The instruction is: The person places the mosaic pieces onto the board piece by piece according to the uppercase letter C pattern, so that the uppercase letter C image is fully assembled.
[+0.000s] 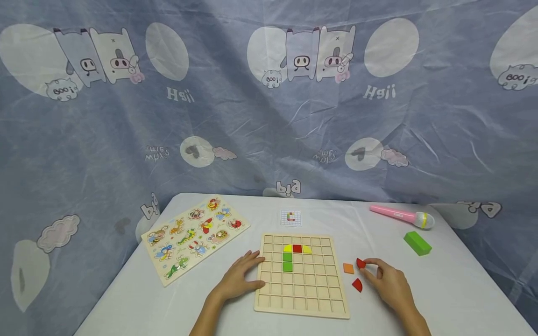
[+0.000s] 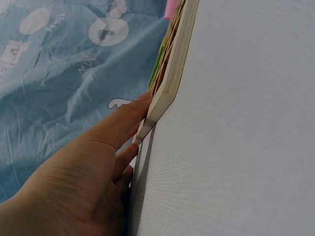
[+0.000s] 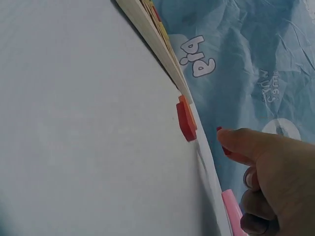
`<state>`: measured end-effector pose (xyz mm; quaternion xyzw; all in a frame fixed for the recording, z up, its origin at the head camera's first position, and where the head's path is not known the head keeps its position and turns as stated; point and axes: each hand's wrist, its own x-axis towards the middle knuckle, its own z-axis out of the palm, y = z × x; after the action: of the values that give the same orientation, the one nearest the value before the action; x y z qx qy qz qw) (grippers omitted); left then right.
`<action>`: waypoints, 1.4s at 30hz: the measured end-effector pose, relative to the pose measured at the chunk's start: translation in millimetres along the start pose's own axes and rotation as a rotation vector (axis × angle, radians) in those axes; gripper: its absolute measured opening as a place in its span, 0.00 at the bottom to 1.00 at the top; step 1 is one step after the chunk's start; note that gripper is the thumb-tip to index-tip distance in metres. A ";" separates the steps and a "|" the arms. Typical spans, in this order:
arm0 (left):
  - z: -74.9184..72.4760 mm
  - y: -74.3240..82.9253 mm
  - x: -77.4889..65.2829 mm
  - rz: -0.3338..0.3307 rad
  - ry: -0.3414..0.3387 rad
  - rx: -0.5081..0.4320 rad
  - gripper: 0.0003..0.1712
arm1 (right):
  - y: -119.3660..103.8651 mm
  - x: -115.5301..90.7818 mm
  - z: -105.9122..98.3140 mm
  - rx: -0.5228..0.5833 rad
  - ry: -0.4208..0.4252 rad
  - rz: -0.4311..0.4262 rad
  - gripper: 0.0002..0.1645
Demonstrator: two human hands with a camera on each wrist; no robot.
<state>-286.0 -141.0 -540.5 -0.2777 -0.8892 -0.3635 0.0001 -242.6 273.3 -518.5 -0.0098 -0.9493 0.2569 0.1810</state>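
A wooden grid board [image 1: 311, 292] lies in front of me on the table. My left hand [image 1: 236, 278] rests at its left edge, thumb and fingers spread apart along the rim. Near the top of the grid sit a red square [image 1: 297, 248] between two yellow pieces, with two green squares [image 1: 287, 266] below the left one. To the right of the board, my right hand [image 1: 391, 285] pinches a red quarter-circle piece [image 1: 360, 263] between thumb and index finger. In the right wrist view, that red piece [image 3: 226, 149] shows at the fingertips, raised off the table.
Beside the board lie an orange square [image 1: 348, 268] and a second red quarter-circle [image 1: 357, 284]. Behind it is a small pattern card [image 1: 297, 223]. An insect peg puzzle [image 1: 191, 238] lies at left; a pink microphone [image 1: 395, 213] and green block [image 1: 417, 243] lie at right.
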 end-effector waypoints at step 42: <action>-0.4 -0.3 0.0 -0.008 -0.006 -0.005 0.40 | -132.4 -11.9 78.2 0.150 -0.251 -0.314 0.16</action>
<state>-286.3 -141.5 -540.3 -0.2755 -0.8894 -0.3648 -0.0047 -248.9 119.3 -520.2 0.1839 -0.9324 0.2946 0.0997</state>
